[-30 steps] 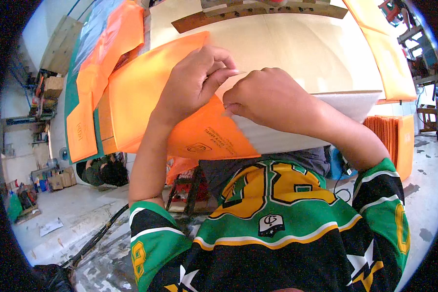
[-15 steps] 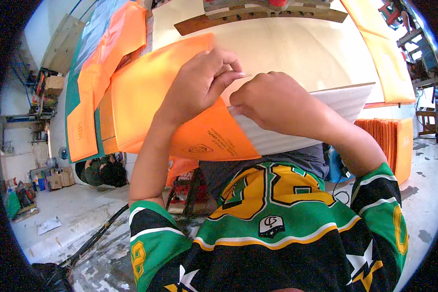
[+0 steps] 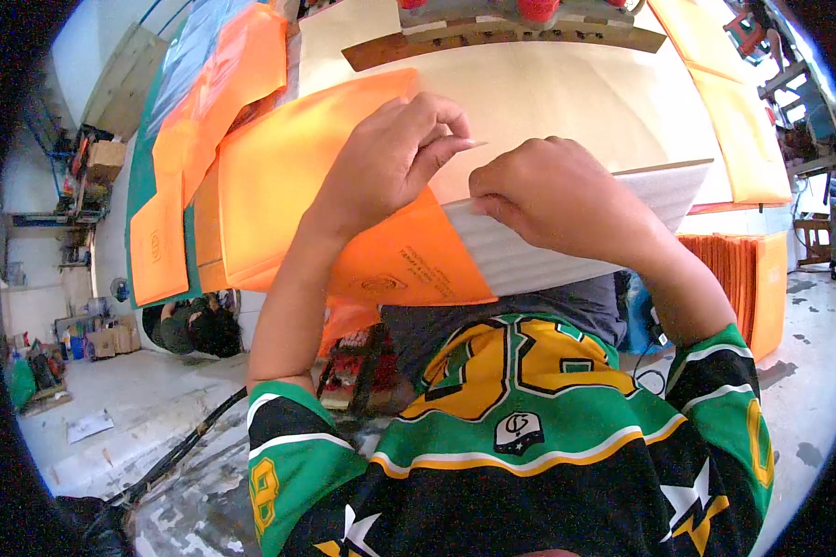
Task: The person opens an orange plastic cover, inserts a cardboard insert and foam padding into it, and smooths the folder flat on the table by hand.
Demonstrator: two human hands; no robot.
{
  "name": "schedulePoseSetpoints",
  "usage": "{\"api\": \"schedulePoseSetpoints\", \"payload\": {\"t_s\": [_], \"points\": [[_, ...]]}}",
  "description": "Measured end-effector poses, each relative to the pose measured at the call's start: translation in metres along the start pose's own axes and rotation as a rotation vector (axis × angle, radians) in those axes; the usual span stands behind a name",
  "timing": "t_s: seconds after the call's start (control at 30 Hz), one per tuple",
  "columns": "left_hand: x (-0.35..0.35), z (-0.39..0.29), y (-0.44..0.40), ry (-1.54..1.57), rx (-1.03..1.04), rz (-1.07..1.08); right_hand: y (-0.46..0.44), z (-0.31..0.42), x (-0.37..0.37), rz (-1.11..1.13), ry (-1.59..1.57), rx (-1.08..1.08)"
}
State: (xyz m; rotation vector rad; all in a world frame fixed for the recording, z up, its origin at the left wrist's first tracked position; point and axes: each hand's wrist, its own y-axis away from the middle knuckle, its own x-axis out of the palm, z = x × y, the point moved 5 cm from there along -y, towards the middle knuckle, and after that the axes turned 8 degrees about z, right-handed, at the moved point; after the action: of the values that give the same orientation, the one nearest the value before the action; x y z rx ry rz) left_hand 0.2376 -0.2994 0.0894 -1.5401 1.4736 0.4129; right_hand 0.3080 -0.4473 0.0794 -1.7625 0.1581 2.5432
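My left hand (image 3: 395,158) is closed in a pinch over an orange printed cover (image 3: 288,176), with a small pale tip showing at its fingertips. The cover lies around the left part of a board with a beige top (image 3: 567,102) and a ribbed, whitish front side (image 3: 539,255). Close to the board's front edge, my right hand (image 3: 548,195) is closed, knuckles up; whatever its fingers hold is hidden. A gap separates the two hands.
Orange sheets (image 3: 223,88) lie at the left, and more orange covers (image 3: 738,130) at the right. A stack of orange pieces (image 3: 743,278) stands below. A metal fixture (image 3: 520,37) crosses the top. Another person (image 3: 200,327) is low at the left.
My right hand has moved right along the board's front edge, away from my left hand. My left hand has shifted slightly right and stays pinched. More of the ribbed front side shows.
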Motion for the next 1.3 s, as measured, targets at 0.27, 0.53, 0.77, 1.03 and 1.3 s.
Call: {"api": "schedulePoseSetpoints", "payload": {"t_s": [0.27,0.53,0.77,1.03,1.3], "points": [[0.001,-0.012,0.001,-0.067,0.031,0.043,-0.012,0.017,0.012,0.016,0.001,-0.019],[-0.021,-0.025,0.011,-0.125,0.004,-0.002,0.011,0.004,-0.020,0.055,-0.040,0.018],[-0.078,-0.073,0.039,-0.337,0.105,-0.327,0.008,0.013,-0.044,-0.062,-0.283,-0.084],[-0.132,-0.113,0.237,-0.454,-0.208,-1.148,-0.036,0.029,-0.061,-0.322,-0.825,-0.127],[-0.076,-0.045,0.285,0.746,-0.639,-1.114,-0.042,0.051,-0.029,-0.366,-1.164,0.001]]}}
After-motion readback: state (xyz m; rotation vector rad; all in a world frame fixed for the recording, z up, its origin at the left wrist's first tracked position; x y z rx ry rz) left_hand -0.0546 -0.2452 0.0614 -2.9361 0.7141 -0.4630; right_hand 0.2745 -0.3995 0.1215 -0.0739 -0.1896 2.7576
